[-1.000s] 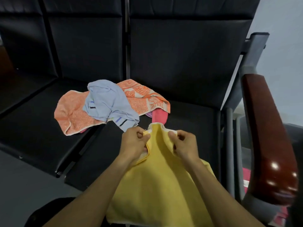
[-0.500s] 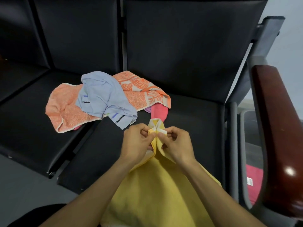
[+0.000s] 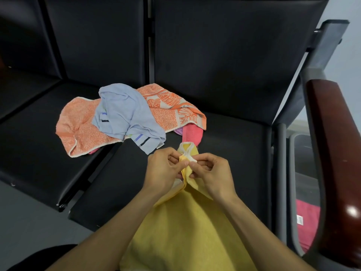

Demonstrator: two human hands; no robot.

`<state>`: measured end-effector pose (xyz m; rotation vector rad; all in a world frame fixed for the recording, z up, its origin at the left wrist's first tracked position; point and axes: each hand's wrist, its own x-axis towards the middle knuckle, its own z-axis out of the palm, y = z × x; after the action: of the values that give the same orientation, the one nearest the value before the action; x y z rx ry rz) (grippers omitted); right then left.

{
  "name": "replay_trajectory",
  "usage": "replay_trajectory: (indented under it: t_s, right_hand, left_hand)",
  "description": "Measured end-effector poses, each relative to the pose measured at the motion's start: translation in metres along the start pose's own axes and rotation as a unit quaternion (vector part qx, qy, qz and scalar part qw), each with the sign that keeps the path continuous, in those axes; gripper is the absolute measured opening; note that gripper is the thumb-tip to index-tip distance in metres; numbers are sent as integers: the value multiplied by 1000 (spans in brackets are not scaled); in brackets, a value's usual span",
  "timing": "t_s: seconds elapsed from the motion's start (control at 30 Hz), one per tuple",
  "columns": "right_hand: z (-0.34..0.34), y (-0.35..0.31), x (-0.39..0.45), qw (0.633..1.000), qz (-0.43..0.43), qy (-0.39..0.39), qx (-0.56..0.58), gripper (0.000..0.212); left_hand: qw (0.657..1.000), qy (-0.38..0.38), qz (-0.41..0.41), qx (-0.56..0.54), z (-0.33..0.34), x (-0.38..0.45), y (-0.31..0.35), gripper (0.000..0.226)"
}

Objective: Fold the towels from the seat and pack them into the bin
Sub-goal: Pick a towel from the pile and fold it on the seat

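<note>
A yellow towel (image 3: pixel 187 227) hangs down toward me over the front of the right seat. My left hand (image 3: pixel 163 171) and my right hand (image 3: pixel 212 173) both pinch its white-edged top corners, which are brought together between my thumbs. Behind them on the black seat (image 3: pixel 234 153) lies a heap of towels: a light blue towel (image 3: pixel 125 116) on top of an orange patterned towel (image 3: pixel 78 130), with a pink towel (image 3: pixel 192 133) poking out beneath. The bin (image 3: pixel 304 192) stands at the right behind the armrest and holds a pink folded towel (image 3: pixel 307 222).
A glossy dark red wooden armrest (image 3: pixel 336 165) stands at the right, between me and the bin. The grey metal chair frame (image 3: pixel 281 173) runs beside it. A second black seat (image 3: pixel 29 137) is to the left. Grey floor lies at the lower left.
My two hands have come together, bringing the yellow towel's top corners from spread apart to touching. The view has shifted slightly to the right.
</note>
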<state>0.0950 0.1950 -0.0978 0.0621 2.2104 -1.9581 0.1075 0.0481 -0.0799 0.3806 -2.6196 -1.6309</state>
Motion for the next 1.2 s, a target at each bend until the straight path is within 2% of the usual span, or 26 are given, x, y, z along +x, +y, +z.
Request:
replay_trajectory:
  t_s: [0.33, 0.47, 0.57, 0.6, 0.67, 0.7, 0.77, 0.87, 1.07, 1.2]
  right_hand:
    - [0, -1, 0, 998, 14, 22, 50, 7]
    - [-1, -1, 0, 997, 34, -19, 65, 31]
    - [0, -3, 0, 995, 41, -40, 85, 31]
    - [0, -2, 0, 998, 16, -34, 58, 26]
    - [-3, 1, 2, 993, -82, -5, -88, 16]
    - [-6, 1, 3, 979, -123, -5, -162, 22]
    - [-8, 1, 5, 959, -164, -36, -227, 38]
    - [-6, -2, 4, 951, -167, -78, -247, 46]
    - [-6, 0, 8, 949, -180, -88, -245, 39]
    - [-7, 4, 11, 944, -184, -82, -262, 34]
  left_hand:
    - [999, -12, 28, 16, 0, -4, 6, 17]
    - [998, -28, 44, 30, 1, -8, 8, 27]
    - [997, -15, 50, 58, 0, -10, 8, 34]
    - [995, -9, 57, 79, 0, -10, 6, 32]
    - [992, -7, 66, 110, -2, -10, 3, 29]
    - [991, -10, 67, 117, -3, -10, 2, 27]
    - [990, -23, 70, 123, -4, -14, 0, 22]
    - [989, -36, 75, 124, -5, -21, 2, 19]
    - [987, -56, 93, 119, -3, -25, 6, 32]
    - [986, -61, 91, 122, -5, -24, 2, 26]
